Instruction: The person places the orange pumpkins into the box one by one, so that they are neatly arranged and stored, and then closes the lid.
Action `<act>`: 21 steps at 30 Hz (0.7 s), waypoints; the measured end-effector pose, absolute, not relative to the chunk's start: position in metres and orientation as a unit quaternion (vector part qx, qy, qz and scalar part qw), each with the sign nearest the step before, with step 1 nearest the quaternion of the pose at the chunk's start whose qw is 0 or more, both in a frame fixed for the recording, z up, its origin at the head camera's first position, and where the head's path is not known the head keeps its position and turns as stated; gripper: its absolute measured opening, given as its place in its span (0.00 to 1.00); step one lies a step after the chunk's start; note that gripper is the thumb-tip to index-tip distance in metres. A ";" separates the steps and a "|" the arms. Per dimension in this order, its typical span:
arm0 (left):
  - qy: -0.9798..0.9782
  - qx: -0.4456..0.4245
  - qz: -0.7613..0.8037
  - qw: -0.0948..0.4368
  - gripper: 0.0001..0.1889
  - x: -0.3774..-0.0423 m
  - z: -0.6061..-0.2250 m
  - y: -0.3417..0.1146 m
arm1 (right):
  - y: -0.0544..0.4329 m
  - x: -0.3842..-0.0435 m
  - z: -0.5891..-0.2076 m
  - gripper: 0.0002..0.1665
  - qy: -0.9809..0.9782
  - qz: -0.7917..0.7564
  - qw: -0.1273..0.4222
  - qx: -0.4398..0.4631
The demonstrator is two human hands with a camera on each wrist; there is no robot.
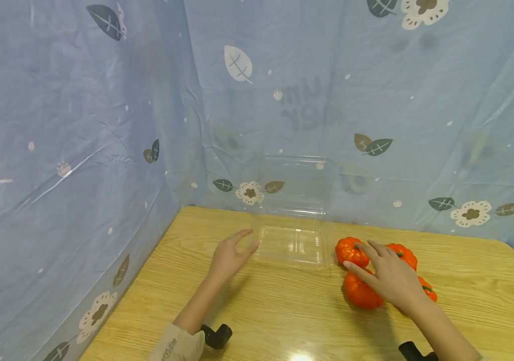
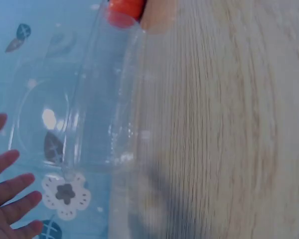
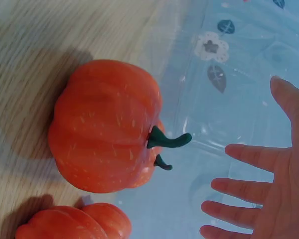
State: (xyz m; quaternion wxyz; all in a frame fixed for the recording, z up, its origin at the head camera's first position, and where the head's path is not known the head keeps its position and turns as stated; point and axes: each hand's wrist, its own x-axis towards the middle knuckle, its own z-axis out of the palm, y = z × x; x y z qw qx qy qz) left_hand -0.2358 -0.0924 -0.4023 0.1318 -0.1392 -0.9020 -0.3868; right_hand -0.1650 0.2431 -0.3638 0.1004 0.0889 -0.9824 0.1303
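Left hand (image 1: 229, 258), fingers spread, is at eight o'clock beside a clear plastic container (image 1: 289, 243), while the right hand (image 1: 391, 277), fingers also spread, hovers above orange pumpkins (image 1: 361, 293) at the container's four o'clock.

The plastic box (image 1: 293, 212) is gleaming on grained wood (image 1: 279, 306); glossy pumpkins (image 1: 362, 292) are sitting beside it, creased cloth (image 1: 302, 105) hanging behind.

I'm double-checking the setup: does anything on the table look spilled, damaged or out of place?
Nothing plainly stands out. The orange pumpkins sit clustered beside the clear plastic container, whose lid stands raised at the back; no spill or break shows. The right hand hides part of the pumpkins, though.
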 end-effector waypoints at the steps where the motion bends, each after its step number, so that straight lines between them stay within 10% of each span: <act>1: -0.896 -0.128 -0.404 0.129 0.24 -0.238 -0.403 -0.094 | 0.244 -0.166 -0.364 0.42 -0.982 0.129 0.101 0.090; 21: -0.846 -0.052 -0.528 0.062 0.22 -0.257 -0.416 -0.112 | 0.254 -0.187 -0.361 0.39 -0.981 0.156 0.057 0.104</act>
